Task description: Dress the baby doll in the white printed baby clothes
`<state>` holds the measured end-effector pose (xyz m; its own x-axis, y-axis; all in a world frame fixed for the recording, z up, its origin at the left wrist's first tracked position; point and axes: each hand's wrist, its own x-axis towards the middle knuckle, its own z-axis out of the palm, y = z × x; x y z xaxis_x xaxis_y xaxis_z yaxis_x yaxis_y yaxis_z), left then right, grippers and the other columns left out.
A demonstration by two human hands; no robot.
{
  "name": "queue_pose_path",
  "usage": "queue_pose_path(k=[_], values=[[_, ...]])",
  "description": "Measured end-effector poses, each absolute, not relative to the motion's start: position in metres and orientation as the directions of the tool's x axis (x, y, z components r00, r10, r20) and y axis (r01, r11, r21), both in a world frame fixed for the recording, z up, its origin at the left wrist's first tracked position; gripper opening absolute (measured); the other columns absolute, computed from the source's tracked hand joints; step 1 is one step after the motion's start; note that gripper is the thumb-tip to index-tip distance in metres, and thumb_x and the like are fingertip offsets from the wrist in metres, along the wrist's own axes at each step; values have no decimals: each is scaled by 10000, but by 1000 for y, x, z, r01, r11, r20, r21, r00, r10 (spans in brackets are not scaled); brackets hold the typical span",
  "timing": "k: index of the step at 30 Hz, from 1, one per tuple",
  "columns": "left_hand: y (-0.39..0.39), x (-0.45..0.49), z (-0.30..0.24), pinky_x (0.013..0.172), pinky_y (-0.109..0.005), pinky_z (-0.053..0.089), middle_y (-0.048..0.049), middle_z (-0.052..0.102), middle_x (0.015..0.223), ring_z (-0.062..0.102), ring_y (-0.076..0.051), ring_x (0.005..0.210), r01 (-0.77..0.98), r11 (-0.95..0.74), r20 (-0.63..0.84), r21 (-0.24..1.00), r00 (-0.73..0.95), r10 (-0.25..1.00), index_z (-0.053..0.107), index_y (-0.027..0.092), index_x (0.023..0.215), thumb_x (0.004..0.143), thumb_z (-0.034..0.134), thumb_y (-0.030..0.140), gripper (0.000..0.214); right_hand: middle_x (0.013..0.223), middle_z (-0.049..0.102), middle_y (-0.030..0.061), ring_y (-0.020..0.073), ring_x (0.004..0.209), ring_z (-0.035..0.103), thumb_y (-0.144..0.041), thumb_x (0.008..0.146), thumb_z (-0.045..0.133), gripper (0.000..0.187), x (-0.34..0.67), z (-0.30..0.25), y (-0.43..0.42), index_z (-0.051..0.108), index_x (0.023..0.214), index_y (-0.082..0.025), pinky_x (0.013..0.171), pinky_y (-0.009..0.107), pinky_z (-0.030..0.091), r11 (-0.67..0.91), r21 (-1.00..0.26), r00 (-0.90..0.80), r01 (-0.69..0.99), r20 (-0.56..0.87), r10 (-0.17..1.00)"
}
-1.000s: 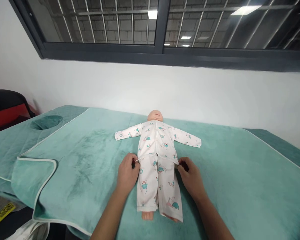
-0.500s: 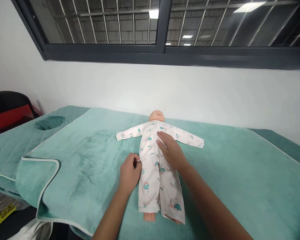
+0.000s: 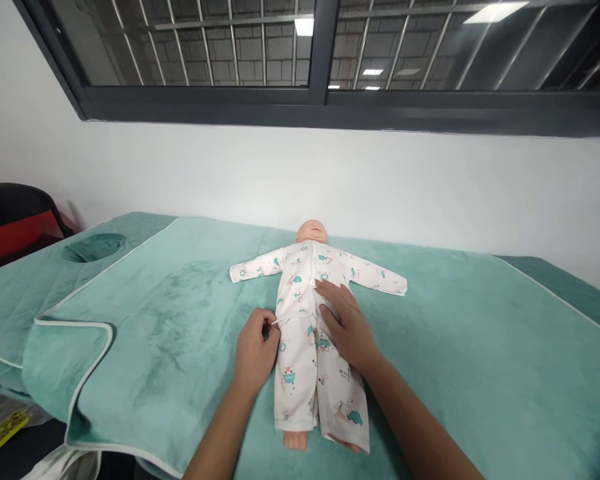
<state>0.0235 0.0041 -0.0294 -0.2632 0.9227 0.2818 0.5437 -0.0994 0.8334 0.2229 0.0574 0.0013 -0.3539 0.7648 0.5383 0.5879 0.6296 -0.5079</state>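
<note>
A baby doll (image 3: 312,231) lies on its back, head toward the wall, arms spread. It wears a white printed shirt (image 3: 296,273) and matching pants (image 3: 296,380); bare toes show below the left-hand leg cuff. My left hand (image 3: 257,347) is at the left side of the waist, thumb and finger pinched on the pants' waistband edge. My right hand (image 3: 347,323) rests on the belly over the lower shirt front and the top of the pants, fingers stretched out. A small button shows just by its fingertips. The right side of the waist is hidden under that hand.
A green plush cover (image 3: 180,320) with white piping lies over the bed, which has a round hole (image 3: 94,247) at the left. A black and red chair (image 3: 20,220) stands far left. Behind are a white wall (image 3: 220,173) and a barred window (image 3: 325,53).
My right hand has slid down from the doll's chest to the belly, baring a button. My left hand keeps its pinch at the waist. The view has shifted slightly.
</note>
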Motion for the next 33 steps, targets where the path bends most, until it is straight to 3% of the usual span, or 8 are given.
queue_pose_path(k=[3,6,9,13,16,19,22,33], values=[[2,23,-29,675,-273,422,8,567,746,544,-155,710,538,-160,333,828,-242,911,507,214,727,745,423,101,142,1383,544,28,211,1361,410,-282,939,457,353,233,-2,44,557,1277,-287,1176,511,228,627,-602,-345,494,525,778],[6,15,-30,672,-283,437,-3,558,741,544,-164,715,584,-192,382,788,-221,897,501,214,694,745,400,78,177,1327,589,40,216,1307,474,-333,941,465,306,251,-4,30,616,1201,-274,1126,456,343,519,-773,-282,366,439,853],[26,-6,-29,830,-353,458,-67,609,962,558,-221,944,743,-168,482,647,-229,846,578,202,872,757,413,71,240,1229,641,56,229,1145,589,-402,929,468,311,279,-9,29,646,1133,-250,1004,410,455,316,-873,-153,371,278,948],[66,-46,-27,982,-464,384,-164,464,1371,406,-335,1253,929,25,481,369,-214,850,521,166,1274,843,493,221,435,1223,609,130,252,985,622,-458,824,550,484,331,-18,67,583,1212,-171,885,401,489,92,-794,167,600,236,957],[89,-67,-26,900,-461,408,-159,530,1269,475,-347,1157,945,182,381,271,-278,882,506,223,1340,881,494,382,485,1187,600,188,273,962,604,-502,777,579,611,366,-24,105,547,1234,-97,839,389,481,-68,-667,352,742,301,886],[102,-75,-25,833,-428,405,-134,605,1084,522,-322,1044,961,191,356,202,-253,900,551,279,1316,917,427,386,431,1096,639,164,278,937,599,-546,800,542,603,383,-27,133,558,1216,-110,796,377,462,-149,-532,340,833,281,898],[111,-77,-24,792,-390,395,-123,634,1010,536,-301,1001,971,164,378,172,-218,900,579,253,1299,928,383,291,421,1004,661,116,253,892,598,-480,829,513,457,385,-30,150,603,1149,-167,761,346,444,-105,-467,263,878,287,921],[125,-86,-24,741,-368,380,-128,612,1009,519,-296,989,947,284,389,152,-322,863,640,221,1205,914,337,189,421,1024,643,120,247,902,575,-314,822,457,365,393,-34,191,630,1106,-164,815,362,441,-119,-523,346,844,362,866]])
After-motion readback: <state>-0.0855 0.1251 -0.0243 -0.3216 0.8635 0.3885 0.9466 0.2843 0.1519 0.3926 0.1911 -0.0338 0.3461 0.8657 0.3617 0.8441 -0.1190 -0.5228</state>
